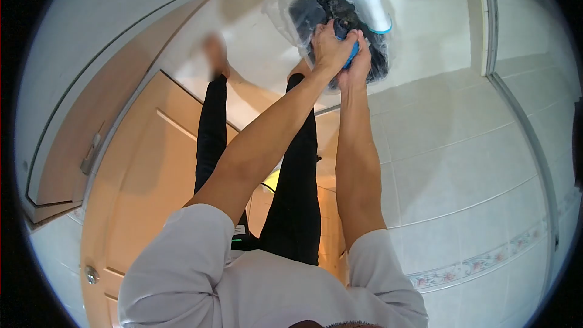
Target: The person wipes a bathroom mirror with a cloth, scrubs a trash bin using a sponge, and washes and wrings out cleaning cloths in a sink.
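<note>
My left hand (pixel 331 47) and my right hand (pixel 357 61) are side by side over a clear plastic bag (pixel 280 1). Between them they grip a blue object (pixel 351 54), mostly hidden by my fingers and palms. Dark, bunched material (pixel 306 15) lies in the bag around and beyond my hands. A white cylinder with blue rims (pixel 371 11) rests tilted on the dark material, just beyond my right hand.
A bare foot (pixel 215 54) shows left of the bag. An orange-brown door (pixel 146 164) with a round knob is at the left. Pale tiles (pixel 449 146) cover the right side, beside a metal-framed panel (pixel 525 109). A small yellow item (pixel 272 180) shows between the black-clad legs.
</note>
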`<control>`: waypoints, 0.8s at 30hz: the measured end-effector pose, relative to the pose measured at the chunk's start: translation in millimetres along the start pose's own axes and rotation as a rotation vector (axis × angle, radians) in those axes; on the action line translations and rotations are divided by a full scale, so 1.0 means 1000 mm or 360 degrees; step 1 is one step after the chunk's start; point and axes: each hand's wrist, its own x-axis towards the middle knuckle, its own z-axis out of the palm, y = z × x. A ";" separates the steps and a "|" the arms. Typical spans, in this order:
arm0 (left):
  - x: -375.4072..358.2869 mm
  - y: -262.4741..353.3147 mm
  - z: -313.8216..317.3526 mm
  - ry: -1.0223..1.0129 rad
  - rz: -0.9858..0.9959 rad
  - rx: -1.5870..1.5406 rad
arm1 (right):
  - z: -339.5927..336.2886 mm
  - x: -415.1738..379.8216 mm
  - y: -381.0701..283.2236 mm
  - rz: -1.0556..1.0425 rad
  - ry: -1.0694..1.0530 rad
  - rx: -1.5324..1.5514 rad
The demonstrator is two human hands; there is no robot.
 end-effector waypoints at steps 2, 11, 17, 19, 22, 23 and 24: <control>0.008 -0.012 0.015 0.0098 0.0182 0.0069 | -0.004 0.014 0.002 -0.0019 0.0011 0.0061; 0.024 0.021 0.009 0.0165 -0.0034 -0.0228 | 0.023 0.029 -0.007 -0.0129 0.0259 -0.0021; 0.022 0.035 -0.003 0.0062 0.0051 -0.0060 | 0.009 0.043 -0.011 0.0169 0.0163 0.0007; 0.019 0.036 -0.007 -0.0036 0.0023 -0.0015 | 0.000 0.048 -0.009 0.0231 0.0171 0.0027; 0.017 0.036 -0.008 -0.0104 0.0091 0.0013 | -0.007 0.049 -0.012 0.0365 0.0002 0.0034; 0.017 0.038 -0.010 -0.0186 0.0121 0.0058 | -0.010 0.048 -0.014 0.0471 0.0054 0.0069; 0.016 0.039 -0.013 -0.0268 0.0152 0.0104 | -0.011 0.046 -0.016 0.0577 0.0108 0.0105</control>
